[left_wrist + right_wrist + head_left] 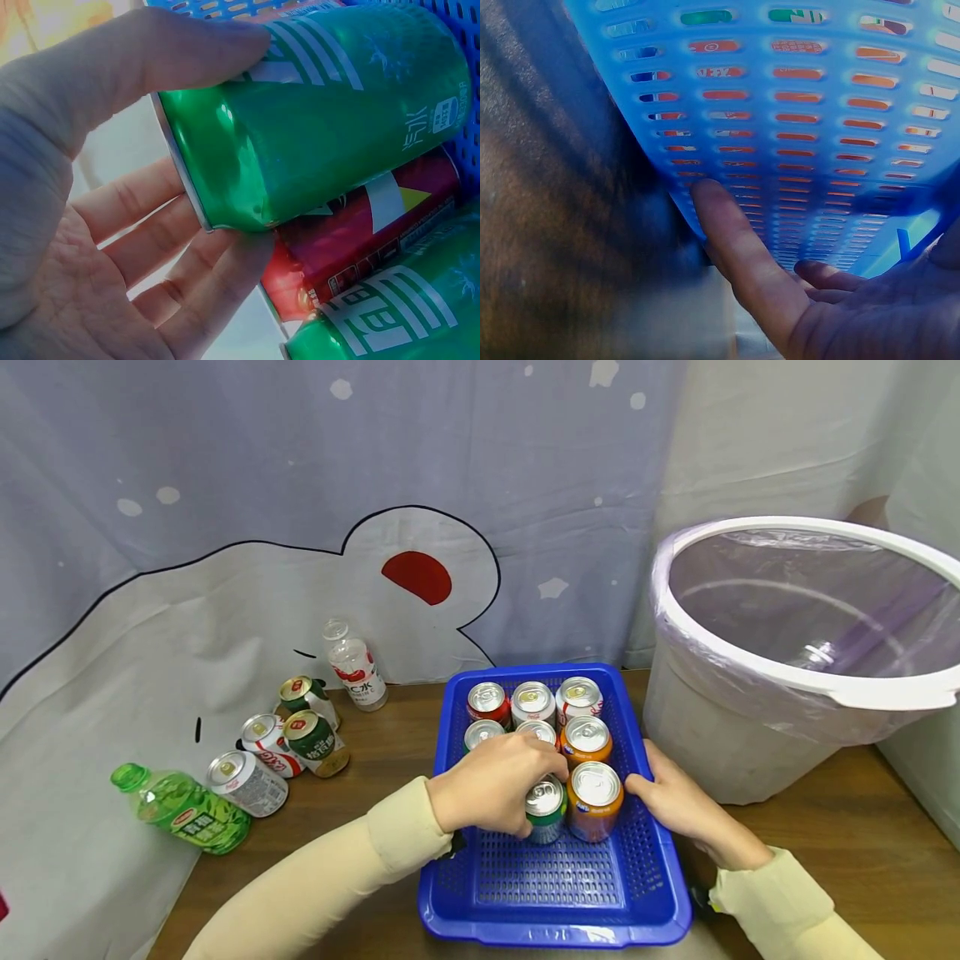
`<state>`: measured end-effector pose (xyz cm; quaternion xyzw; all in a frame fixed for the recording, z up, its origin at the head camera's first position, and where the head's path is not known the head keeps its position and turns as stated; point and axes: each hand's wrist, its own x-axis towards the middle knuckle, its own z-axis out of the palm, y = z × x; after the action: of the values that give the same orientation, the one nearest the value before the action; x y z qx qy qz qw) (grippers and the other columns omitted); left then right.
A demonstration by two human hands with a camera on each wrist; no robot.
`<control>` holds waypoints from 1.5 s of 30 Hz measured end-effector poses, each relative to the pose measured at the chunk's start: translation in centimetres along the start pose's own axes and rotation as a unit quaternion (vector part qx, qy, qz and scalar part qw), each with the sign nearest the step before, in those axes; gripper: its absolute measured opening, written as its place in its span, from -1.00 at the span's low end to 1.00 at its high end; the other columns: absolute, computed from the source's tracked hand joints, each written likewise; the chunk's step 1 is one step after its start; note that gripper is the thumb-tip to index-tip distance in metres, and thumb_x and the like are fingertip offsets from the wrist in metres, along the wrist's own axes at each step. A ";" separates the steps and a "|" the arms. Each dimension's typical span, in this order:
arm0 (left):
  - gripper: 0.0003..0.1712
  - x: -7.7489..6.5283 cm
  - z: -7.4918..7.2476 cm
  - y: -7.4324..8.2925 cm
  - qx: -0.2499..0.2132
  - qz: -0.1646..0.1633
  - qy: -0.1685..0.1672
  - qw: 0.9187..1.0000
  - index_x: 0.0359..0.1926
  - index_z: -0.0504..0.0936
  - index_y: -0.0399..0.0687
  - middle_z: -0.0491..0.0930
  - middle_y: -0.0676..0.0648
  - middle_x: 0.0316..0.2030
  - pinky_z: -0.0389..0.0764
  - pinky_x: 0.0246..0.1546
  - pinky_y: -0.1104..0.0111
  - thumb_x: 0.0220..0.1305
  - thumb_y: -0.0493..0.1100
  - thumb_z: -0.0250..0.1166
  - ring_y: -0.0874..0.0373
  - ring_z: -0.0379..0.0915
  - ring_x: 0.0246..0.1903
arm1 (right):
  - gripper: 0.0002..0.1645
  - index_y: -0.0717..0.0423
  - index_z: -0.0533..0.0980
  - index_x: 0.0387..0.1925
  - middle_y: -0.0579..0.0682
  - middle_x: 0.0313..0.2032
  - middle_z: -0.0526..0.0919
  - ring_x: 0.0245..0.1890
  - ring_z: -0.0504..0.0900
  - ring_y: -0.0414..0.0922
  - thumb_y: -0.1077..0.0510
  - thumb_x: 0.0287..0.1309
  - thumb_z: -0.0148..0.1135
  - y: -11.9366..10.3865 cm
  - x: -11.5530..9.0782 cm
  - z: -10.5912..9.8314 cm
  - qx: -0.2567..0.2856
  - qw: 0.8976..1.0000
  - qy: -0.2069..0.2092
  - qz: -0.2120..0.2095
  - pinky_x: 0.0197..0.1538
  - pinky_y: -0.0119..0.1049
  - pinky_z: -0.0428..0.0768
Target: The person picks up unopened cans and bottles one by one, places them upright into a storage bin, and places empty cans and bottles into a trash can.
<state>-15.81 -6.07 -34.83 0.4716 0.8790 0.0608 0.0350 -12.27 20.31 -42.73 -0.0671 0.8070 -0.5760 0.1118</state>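
Observation:
A blue plastic basket (551, 929) stands on the table with several drink cans upright in its back and middle. My left hand (498, 781) reaches in from the left and grips a green can (546, 827) near its top. The left wrist view shows the thumb along the green can (337, 127) and the other fingers below its rim; a red can (367, 232) and a second green can (397, 315) lie close by. Beside the held can stands an orange can (592, 806). My right hand (678, 802) holds the basket's right rim, fingers against the slotted outer wall (795, 116).
A large white bin (720, 727) with a clear liner stands right of the basket. On the left are a green bottle (191, 810), a silver can (247, 783), several other cans (309, 735) and a clear bottle (356, 668). A patterned curtain (255, 468) hangs behind.

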 end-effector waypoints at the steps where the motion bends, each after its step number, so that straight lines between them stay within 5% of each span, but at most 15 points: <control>1: -0.19 0.0 0.0 0.0 0.003 0.001 0.001 1.000 0.02 0.71 0.18 0.73 0.19 0.00 0.66 -0.04 0.32 -0.43 -0.08 0.78 0.22 0.55 -0.04 | -0.40 0.43 0.15 0.34 0.48 0.11 0.53 -0.15 0.73 0.10 0.38 0.31 -0.03 0.0 0.0 0.0 -0.001 1.000 0.001 -0.002 -0.20 -0.01 0.77; 14: -0.21 0.0 0.2 -0.2 0.007 0.012 0.018 1.000 0.07 0.73 0.11 0.74 0.15 0.04 0.64 0.04 0.35 -0.36 -0.10 0.75 0.20 0.53 0.02 | -0.40 0.43 0.15 0.35 0.50 0.12 0.52 -0.15 0.73 0.09 0.37 0.30 -0.03 -0.2 -0.1 0.0 -0.004 1.000 0.002 -0.002 -0.19 -0.05 0.77; 35: -0.21 -1.3 0.8 0.3 0.098 0.036 0.035 0.994 0.23 0.64 0.08 0.67 0.08 0.12 0.64 0.10 0.32 -0.10 -0.01 0.68 0.13 0.54 0.05 | -0.40 0.44 0.14 0.34 0.49 0.09 0.53 -0.17 0.74 0.10 0.38 0.30 -0.04 0.2 -0.1 0.0 0.002 1.000 0.001 -0.001 -0.21 -0.02 0.77; 45: -0.34 -3.1 -0.4 0.1 0.061 0.017 0.078 0.995 0.22 0.64 0.12 0.64 0.12 0.13 0.65 0.15 0.28 0.07 0.07 0.59 0.19 0.58 0.12 | -0.43 0.44 0.18 0.31 0.46 0.06 0.57 -0.18 0.73 0.08 0.39 0.28 -0.03 0.1 0.0 0.1 0.000 1.000 0.006 -0.005 -0.20 -0.04 0.76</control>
<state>-14.09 -8.62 -34.42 0.4819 0.8728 0.0439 -0.0639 -12.24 20.24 -42.82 -0.0681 0.8070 -0.5773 0.1041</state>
